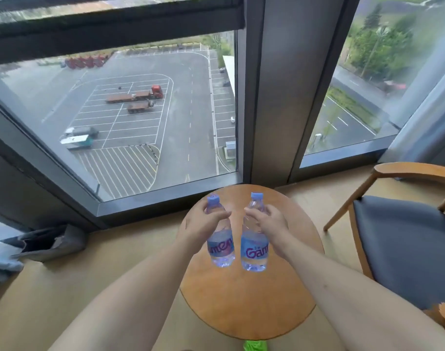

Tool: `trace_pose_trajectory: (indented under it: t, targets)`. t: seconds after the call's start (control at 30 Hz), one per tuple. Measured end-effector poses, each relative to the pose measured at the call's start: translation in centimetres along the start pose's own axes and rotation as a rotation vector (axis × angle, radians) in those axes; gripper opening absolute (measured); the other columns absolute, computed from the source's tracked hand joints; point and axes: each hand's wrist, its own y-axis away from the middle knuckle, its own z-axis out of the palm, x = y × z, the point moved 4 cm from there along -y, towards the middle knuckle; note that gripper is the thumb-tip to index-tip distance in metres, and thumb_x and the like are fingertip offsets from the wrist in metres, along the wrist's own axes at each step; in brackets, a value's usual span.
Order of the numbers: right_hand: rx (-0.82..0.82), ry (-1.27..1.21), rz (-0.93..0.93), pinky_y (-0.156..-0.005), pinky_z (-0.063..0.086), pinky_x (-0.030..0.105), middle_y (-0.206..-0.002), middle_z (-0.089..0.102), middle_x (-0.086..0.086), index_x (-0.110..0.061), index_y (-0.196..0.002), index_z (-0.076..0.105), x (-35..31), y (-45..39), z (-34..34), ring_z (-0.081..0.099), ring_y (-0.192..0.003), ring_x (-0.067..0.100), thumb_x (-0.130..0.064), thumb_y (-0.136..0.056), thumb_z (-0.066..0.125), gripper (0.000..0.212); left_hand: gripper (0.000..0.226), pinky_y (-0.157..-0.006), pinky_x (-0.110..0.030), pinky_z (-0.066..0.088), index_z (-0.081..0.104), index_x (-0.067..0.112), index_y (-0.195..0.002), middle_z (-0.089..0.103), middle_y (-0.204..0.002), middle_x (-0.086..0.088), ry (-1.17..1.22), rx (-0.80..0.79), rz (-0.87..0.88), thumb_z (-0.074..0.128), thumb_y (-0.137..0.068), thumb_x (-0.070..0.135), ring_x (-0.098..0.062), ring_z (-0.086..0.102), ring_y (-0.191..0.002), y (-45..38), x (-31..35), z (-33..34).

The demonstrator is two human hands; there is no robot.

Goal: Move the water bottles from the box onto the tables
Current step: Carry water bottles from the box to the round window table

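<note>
Two clear water bottles with blue caps and blue labels hang side by side over a round wooden table (246, 300). My left hand (201, 225) grips the left bottle (221, 247) around its upper part. The right bottle (254, 249) is held the same way by my right hand (269, 221). Both bottles are upright and slightly tilted, and whether their bases touch the tabletop I cannot tell. The box is out of view.
A wooden chair with a dark seat (406, 239) stands right of the table. Large floor-to-ceiling windows (140, 117) are just behind it. A grey bag or cloth (49, 241) lies on the floor at left. Something green (254, 345) shows at the bottom edge.
</note>
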Motion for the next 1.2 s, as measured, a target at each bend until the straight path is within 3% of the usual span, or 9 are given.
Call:
trace_pose_trajectory:
  t: [0.13,0.23,0.4,0.53,0.77,0.93,1.07,1.2]
  targets:
    - [-0.048,0.147,-0.023,-0.095,0.055,0.044,-0.102,0.075,-0.001,-0.021,-0.101,0.071,0.2,-4.2,0.8,0.069,-0.101,0.020,-0.041,-0.076,0.086,0.035,0.034,-0.089,-0.043,0.060,0.073,0.036,-0.082,0.076,-0.088,0.010,-0.033,0.054,-0.067,0.086,-0.054,0.051,-0.016,0.073,-0.093,-3.7,-0.4,1.1]
    - [-0.051,0.252,-0.026,-0.094,0.054,0.045,-0.101,0.075,-0.002,-0.022,-0.099,0.070,0.7,-7.1,1.3,0.068,-0.099,0.020,-0.042,-0.073,0.088,0.037,0.026,-0.091,-0.043,0.058,0.072,0.026,-0.085,0.076,-0.091,0.004,-0.030,0.058,-0.082,0.087,-0.066,0.035,-0.019,0.071,-0.096,-6.2,-0.6,1.9]
    - [-0.027,0.441,-0.030,-0.091,0.054,0.042,-0.103,0.073,-0.001,-0.021,-0.103,0.069,1.9,-11.8,3.3,0.066,-0.101,0.022,-0.046,-0.064,0.092,0.052,0.028,-0.092,-0.041,0.058,0.071,0.023,-0.092,0.075,-0.094,0.002,-0.102,0.045,-0.121,0.090,-0.070,0.025,-0.019,0.071,-0.095,-10.8,-3.0,2.3]
    - [0.005,0.449,-0.001,-0.093,0.053,0.038,-0.107,0.072,-0.003,-0.023,-0.111,0.067,2.8,-14.5,5.7,0.065,-0.104,0.021,-0.042,-0.064,0.093,0.057,0.028,-0.089,-0.038,0.057,0.065,0.031,-0.078,0.070,-0.083,0.013,-0.166,0.061,-0.100,0.090,-0.069,0.022,-0.019,0.070,-0.094,-13.6,-4.2,2.1]
    - [0.029,0.472,-0.014,-0.092,0.051,0.032,-0.111,0.071,-0.005,-0.026,-0.115,0.064,4.1,-18.1,9.6,0.061,-0.108,0.019,-0.041,-0.065,0.091,0.058,0.049,-0.101,-0.040,0.050,0.068,0.020,-0.117,0.068,-0.118,0.001,-0.301,0.070,-0.019,0.089,-0.073,0.026,-0.020,0.061,-0.114,-17.8,-5.7,1.7]
    - [-0.018,0.530,0.019,-0.087,0.042,0.028,-0.113,0.066,-0.004,-0.030,-0.123,0.060,6.0,-18.5,11.3,0.051,-0.113,0.021,-0.046,-0.069,0.089,0.064,0.054,-0.103,-0.034,0.047,0.066,0.021,-0.122,0.063,-0.124,0.003,-0.309,0.026,-0.018,0.089,-0.074,0.027,-0.018,0.057,-0.118,-18.8,-7.9,1.6]
    - [-0.022,0.527,0.012,-0.093,0.043,0.027,-0.113,0.067,-0.006,-0.030,-0.126,0.061,6.4,-18.5,12.2,0.053,-0.115,0.023,-0.040,-0.072,0.087,0.061,0.053,-0.093,-0.018,0.035,0.065,0.021,-0.124,0.061,-0.124,0.005,-0.283,0.009,-0.003,0.087,-0.076,0.024,-0.014,0.054,-0.117,-18.9,-9.2,1.6]
    - [-0.013,0.535,0.025,-0.099,0.047,0.032,-0.119,0.070,-0.004,-0.030,-0.128,0.058,6.4,-18.2,12.6,0.059,-0.114,0.024,-0.040,-0.073,0.087,0.064,0.055,-0.092,-0.017,0.035,0.064,0.023,-0.126,0.057,-0.124,0.007,-0.285,-0.022,0.012,0.087,-0.076,0.025,-0.012,0.054,-0.115,-19.3,-9.5,1.4]
